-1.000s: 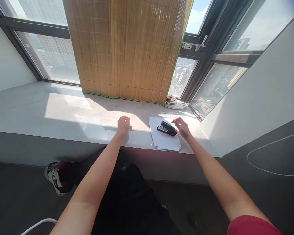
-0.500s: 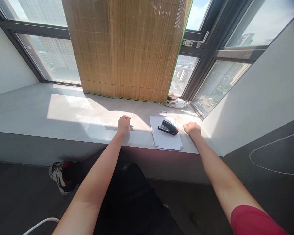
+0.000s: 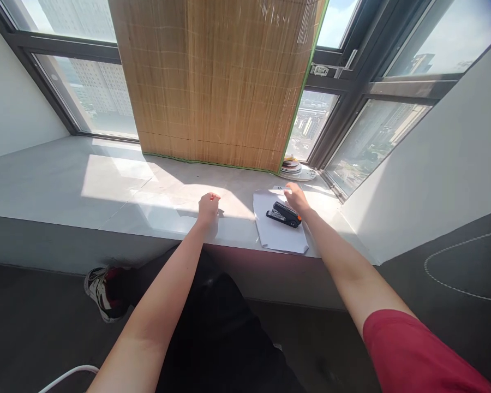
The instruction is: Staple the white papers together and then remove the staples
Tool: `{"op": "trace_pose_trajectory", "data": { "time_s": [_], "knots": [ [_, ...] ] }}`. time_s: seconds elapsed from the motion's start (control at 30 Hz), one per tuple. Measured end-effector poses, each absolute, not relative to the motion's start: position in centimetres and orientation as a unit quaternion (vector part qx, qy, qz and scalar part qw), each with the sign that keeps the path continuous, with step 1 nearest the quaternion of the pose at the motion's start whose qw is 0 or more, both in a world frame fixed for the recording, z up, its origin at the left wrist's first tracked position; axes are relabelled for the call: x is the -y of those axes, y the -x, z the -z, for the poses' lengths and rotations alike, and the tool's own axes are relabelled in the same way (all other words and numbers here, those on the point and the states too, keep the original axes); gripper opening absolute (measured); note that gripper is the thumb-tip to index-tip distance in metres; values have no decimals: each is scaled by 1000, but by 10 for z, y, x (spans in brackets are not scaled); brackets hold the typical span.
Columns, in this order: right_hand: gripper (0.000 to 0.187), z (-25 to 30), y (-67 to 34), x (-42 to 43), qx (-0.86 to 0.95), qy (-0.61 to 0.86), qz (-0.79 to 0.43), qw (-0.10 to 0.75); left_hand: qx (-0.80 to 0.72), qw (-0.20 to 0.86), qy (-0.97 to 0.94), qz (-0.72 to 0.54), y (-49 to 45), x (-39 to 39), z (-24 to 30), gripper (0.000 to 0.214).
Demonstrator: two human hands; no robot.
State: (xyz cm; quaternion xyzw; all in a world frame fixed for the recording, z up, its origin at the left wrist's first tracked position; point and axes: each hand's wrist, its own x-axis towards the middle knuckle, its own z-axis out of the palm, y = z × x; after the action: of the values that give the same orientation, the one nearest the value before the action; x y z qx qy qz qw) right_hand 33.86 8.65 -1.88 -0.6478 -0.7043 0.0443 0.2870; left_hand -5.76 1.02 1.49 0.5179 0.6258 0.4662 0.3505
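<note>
On the pale window sill lies white paper (image 3: 270,232). A black stapler (image 3: 284,215) with an orange tip rests on top of it, lying slantwise. My right hand (image 3: 297,197) is just above the stapler's far side, over the paper's back right part. Its thumb and fingers look a little apart, with nothing visible in them. A small white slip (image 3: 279,188) shows by the paper's far edge, near these fingertips. To the left of the paper, my left hand (image 3: 208,208) rests on the sill with fingers curled in, and no object shows in it.
A bamboo blind (image 3: 221,82) with green edging hangs before the window. Behind the paper, a stack of round plates or discs (image 3: 297,170) sits in the sill's corner. A white wall (image 3: 429,164) bounds the right side, and a beaded cord (image 3: 427,267) hangs there.
My right hand has lifted from the sill right of the paper and moved left and away from me, to the paper's far edge. My left hand stays put. The view has shifted slightly.
</note>
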Motion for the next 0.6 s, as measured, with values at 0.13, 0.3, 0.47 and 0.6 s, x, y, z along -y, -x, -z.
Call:
{"op": "trace_pose_trajectory", "data": {
  "time_s": [0.13, 0.3, 0.47, 0.6],
  "knots": [
    [52, 33, -329, -107, 737, 626, -86, 240, -624, 361, -508, -472, 57, -8, -16, 10],
    [46, 34, -325, -105, 759, 620, -65, 190, -614, 349, -509, -492, 59, -10, -15, 14],
    [48, 22, -280, -105, 763, 638, -35, 101, -613, 314, -475, -548, 61, -12, -15, 20],
    [57, 23, -211, -114, 769, 632, -35, 91, -623, 227, -434, -610, 61, -12, -21, 26]
  ]
}}
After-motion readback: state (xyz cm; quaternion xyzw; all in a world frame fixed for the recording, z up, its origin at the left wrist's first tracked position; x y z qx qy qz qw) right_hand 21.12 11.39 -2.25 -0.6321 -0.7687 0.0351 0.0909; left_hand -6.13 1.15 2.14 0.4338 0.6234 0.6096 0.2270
